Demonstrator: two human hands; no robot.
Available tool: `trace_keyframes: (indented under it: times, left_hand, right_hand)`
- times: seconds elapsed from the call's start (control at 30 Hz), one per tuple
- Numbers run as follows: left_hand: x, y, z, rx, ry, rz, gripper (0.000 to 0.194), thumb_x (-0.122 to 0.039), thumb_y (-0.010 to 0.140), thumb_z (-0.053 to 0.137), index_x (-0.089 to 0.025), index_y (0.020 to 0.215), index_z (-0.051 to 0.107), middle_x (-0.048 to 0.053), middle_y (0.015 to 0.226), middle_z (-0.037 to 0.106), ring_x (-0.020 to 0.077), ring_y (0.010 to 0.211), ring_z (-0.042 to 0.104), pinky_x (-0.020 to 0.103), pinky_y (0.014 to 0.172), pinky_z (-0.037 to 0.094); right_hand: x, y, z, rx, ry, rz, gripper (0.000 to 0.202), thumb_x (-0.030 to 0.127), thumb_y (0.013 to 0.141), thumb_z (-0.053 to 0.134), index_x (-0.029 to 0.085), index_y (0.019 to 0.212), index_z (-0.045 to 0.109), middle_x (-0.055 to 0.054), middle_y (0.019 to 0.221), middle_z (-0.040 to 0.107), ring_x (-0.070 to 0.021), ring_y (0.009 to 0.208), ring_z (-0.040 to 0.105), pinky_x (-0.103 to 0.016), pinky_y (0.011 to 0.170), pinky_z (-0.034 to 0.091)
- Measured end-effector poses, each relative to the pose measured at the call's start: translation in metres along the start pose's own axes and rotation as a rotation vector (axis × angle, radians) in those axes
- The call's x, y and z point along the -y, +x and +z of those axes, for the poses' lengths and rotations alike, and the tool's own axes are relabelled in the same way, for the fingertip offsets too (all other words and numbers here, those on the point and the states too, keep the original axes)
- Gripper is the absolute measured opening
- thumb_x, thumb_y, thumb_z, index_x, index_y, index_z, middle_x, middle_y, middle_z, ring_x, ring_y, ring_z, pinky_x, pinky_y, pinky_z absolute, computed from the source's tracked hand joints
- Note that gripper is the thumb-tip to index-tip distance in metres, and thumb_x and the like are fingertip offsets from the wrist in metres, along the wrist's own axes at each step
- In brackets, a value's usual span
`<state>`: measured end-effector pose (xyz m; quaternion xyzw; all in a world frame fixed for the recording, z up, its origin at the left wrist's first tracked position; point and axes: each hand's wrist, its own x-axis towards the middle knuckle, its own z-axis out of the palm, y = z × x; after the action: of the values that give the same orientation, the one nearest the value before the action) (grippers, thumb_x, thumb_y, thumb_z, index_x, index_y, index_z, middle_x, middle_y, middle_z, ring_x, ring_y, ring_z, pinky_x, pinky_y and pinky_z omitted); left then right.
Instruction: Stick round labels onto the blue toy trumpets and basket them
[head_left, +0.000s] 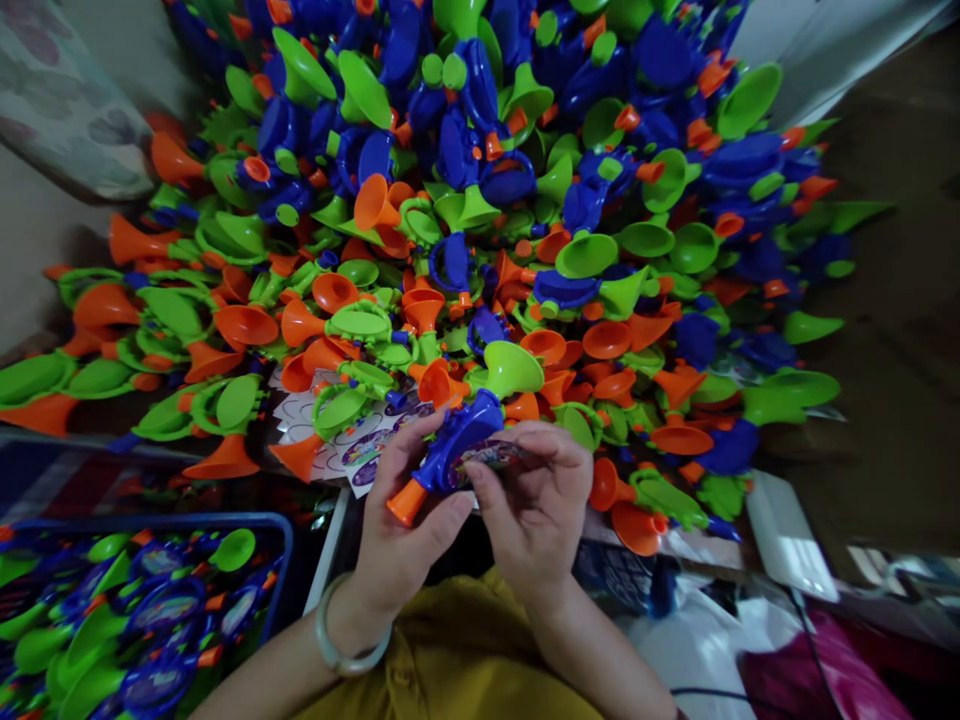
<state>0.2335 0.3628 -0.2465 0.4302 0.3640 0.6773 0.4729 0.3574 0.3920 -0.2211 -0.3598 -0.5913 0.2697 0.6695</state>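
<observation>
A blue toy trumpet (459, 432) with a green bell and an orange mouthpiece is gripped in my left hand (401, 510), its bell pointing up and away from me. My right hand (536, 500) pinches a dark oval sticker (491, 455) with a colourful print, which lies against or just over the trumpet's flat side; whether it is stuck down I cannot tell. Sheets of oval stickers (365, 447) lie on the table just beyond my left hand, partly under toys.
A large heap of green, orange and blue toy trumpets (360, 320) covers the table ahead. At the lower left stands a blue basket (281, 530) holding trumpets with printed ovals. A white box (791, 535) with a cable sits at the right edge, near plastic bags (690, 650).
</observation>
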Motion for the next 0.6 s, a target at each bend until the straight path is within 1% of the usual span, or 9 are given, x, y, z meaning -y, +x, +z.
trace_keyframes:
  times: [0.13, 0.2, 0.33, 0.5, 0.6]
  left_hand:
    - [0.0014, -0.0006, -0.0002, -0.025, 0.004, -0.007, 0.055, -0.023, 0.097, 0.087, -0.04, 0.147, 0.073, 0.003, 0.144, 0.075, 0.0181, 0.127, 0.076, 0.024, 0.11, 0.061]
    - [0.0024, -0.0007, -0.0004, -0.035, 0.006, -0.003, 0.054, -0.022, 0.097, 0.086, -0.039, 0.146, 0.074, 0.003, 0.145, 0.074, 0.019, 0.129, 0.075, 0.025, 0.111, 0.061]
    - [0.0039, -0.001, -0.0005, -0.049, -0.01, -0.015, 0.052, -0.022, 0.098, 0.085, -0.039, 0.146, 0.073, 0.003, 0.145, 0.074, 0.0193, 0.126, 0.076, 0.026, 0.11, 0.062]
    - [0.0049, -0.0022, -0.0016, -0.062, -0.029, -0.055, 0.048, -0.022, 0.102, 0.081, -0.039, 0.146, 0.072, 0.003, 0.144, 0.073, 0.0181, 0.126, 0.074, 0.026, 0.111, 0.06]
    - [0.0054, -0.0022, -0.0024, -0.082, -0.012, -0.049, 0.047, -0.022, 0.102, 0.081, -0.039, 0.145, 0.073, 0.002, 0.142, 0.074, 0.0182, 0.125, 0.074, 0.026, 0.111, 0.06]
  right_hand:
    - [0.0009, -0.0005, 0.0007, 0.007, 0.021, 0.011, 0.049, 0.003, 0.092, 0.08, 0.032, 0.125, 0.06, -0.003, 0.116, 0.062, -0.0166, 0.106, 0.07, -0.029, 0.086, 0.069]
    - [0.0009, -0.0006, 0.0012, 0.009, 0.048, 0.015, 0.05, 0.001, 0.092, 0.079, 0.033, 0.126, 0.061, -0.002, 0.116, 0.062, -0.0151, 0.108, 0.07, -0.026, 0.088, 0.068]
    - [0.0, -0.0007, 0.002, 0.013, 0.071, 0.008, 0.052, -0.001, 0.091, 0.079, 0.032, 0.127, 0.061, -0.001, 0.117, 0.061, -0.0129, 0.109, 0.069, -0.023, 0.092, 0.066]
    - [-0.0013, -0.0025, 0.0039, 0.019, 0.06, -0.009, 0.052, -0.001, 0.091, 0.078, 0.032, 0.128, 0.061, -0.001, 0.118, 0.061, -0.0134, 0.11, 0.069, -0.024, 0.093, 0.066]
    - [-0.0012, -0.0037, 0.0055, 0.019, 0.041, -0.007, 0.05, 0.001, 0.092, 0.078, 0.031, 0.128, 0.06, -0.002, 0.118, 0.061, -0.015, 0.108, 0.07, -0.026, 0.089, 0.067]
